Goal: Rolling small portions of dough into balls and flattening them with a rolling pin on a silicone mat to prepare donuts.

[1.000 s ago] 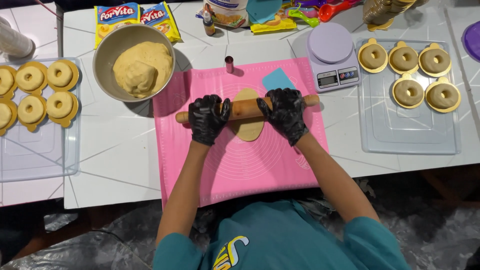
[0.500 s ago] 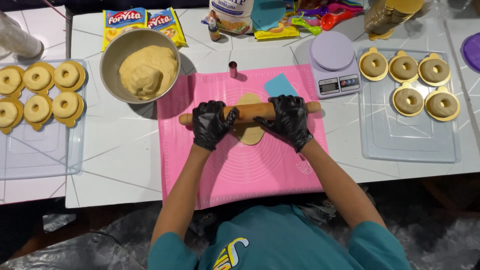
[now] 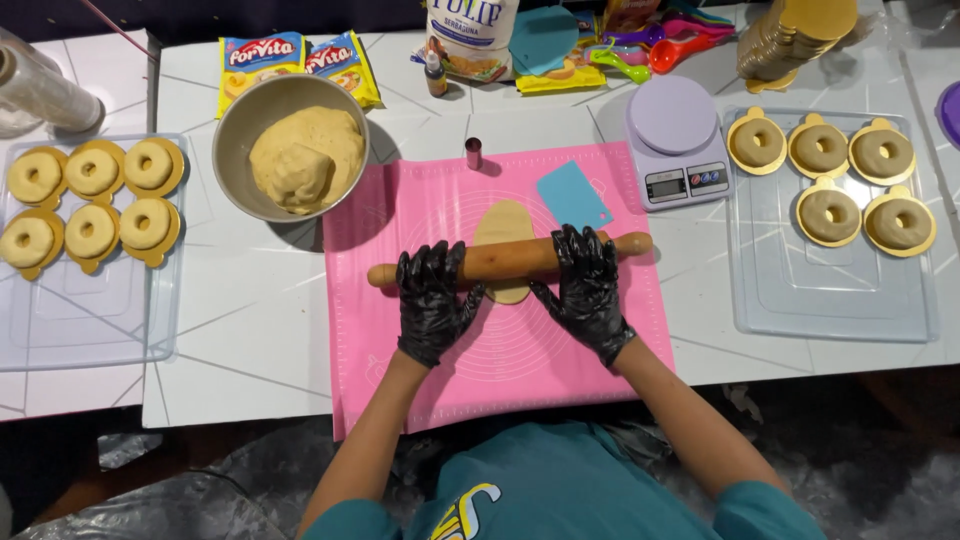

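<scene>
— Head view, counting first: how many rings on each side?

— Six pale dough rings on gold cards on the left clear tray, five darker rings on the right clear tray. One metal bowl with one lump of dough, one lilac kitchen scale, one blue scraper, one small metal cutter, two yellow packets at the far edge of the white table.

— And the piece being worked?

— One flat oval of dough lies in the middle of the pink mat, under one wooden rolling pin that lies crosswise over its near half.

— The hands?

— Two, both in black gloves. The left hand rests palm down on the pin's left part, fingers spread and curled over it; the right hand presses the right part the same way — neither fist is closed, both bear flat on the pin. Forearms run up from the teal shirt and angle inward.
</scene>
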